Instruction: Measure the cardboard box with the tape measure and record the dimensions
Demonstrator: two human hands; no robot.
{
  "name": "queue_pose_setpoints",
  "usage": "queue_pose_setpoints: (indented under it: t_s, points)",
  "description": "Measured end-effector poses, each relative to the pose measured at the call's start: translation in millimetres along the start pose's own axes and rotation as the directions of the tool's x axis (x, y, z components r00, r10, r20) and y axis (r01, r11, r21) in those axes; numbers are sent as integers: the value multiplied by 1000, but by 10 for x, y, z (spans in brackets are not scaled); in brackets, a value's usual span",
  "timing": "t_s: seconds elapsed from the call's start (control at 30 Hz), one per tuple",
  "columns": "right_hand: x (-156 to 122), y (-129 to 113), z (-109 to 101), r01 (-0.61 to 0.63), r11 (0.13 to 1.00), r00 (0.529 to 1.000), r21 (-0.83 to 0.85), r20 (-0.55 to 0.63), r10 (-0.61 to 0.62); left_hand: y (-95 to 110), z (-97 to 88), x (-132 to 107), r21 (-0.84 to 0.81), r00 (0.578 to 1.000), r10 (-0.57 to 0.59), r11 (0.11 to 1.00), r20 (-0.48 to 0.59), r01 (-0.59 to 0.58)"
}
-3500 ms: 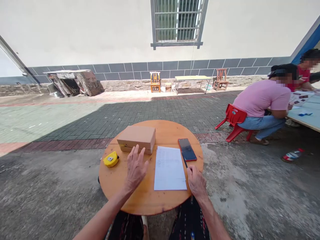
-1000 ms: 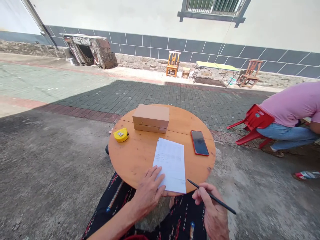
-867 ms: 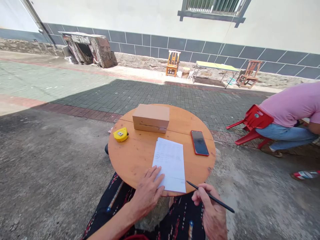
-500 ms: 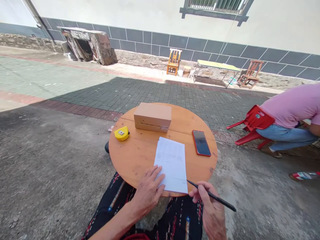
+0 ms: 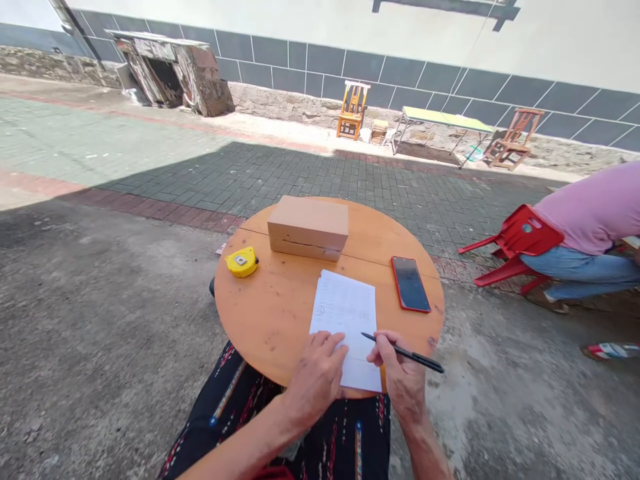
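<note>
Sheets of white paper (image 5: 345, 303) with faint print lie on a round wooden table (image 5: 270, 327), near its front edge. My left hand (image 5: 320, 367) rests on the lower left part of the paper, fingers stretched out and holding nothing. Between the fingertips of my right hand (image 5: 400, 373) is a black pen (image 5: 415, 358), its tip pointing left over the middle of the paper. Whether the tip touches the sheet I cannot tell. A cardboard box (image 5: 309, 228) stands behind the paper. To the right lies a phone (image 5: 411, 285) with a red edge.
A yellow tape measure (image 5: 242, 262) is at the table's left. On the right a person in a pink shirt (image 5: 595, 207) sits on a red plastic chair (image 5: 533, 230). By the far wall stand a yellow chair (image 5: 353, 113), a folding table (image 5: 445, 119) and a wooden chair (image 5: 515, 140).
My right hand has moved up and left with the pen, from beside the paper to over it. My left hand has shifted slightly right on the sheet.
</note>
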State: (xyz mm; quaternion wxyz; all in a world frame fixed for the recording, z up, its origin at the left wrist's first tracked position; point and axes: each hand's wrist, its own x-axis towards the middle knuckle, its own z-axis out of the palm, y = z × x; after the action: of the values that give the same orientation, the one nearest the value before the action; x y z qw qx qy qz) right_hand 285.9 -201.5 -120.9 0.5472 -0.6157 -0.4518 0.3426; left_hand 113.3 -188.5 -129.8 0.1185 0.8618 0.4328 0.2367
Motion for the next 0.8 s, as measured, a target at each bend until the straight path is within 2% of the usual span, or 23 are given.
queue_pose_setpoints:
  t_s: [0.17, 0.37, 0.8]
  points:
    - [130, 56, 164, 16, 999, 998, -45, 59, -14, -39, 29, 45, 20, 997, -16, 1000, 79, 15]
    - [275, 102, 285, 67, 988, 995, -141, 82, -55, -51, 20, 41, -12, 994, -24, 1000, 103, 25]
    - [288, 128, 347, 142, 942, 989, -306, 74, -125, -57, 31, 62, -22, 988, -48, 998, 150, 52]
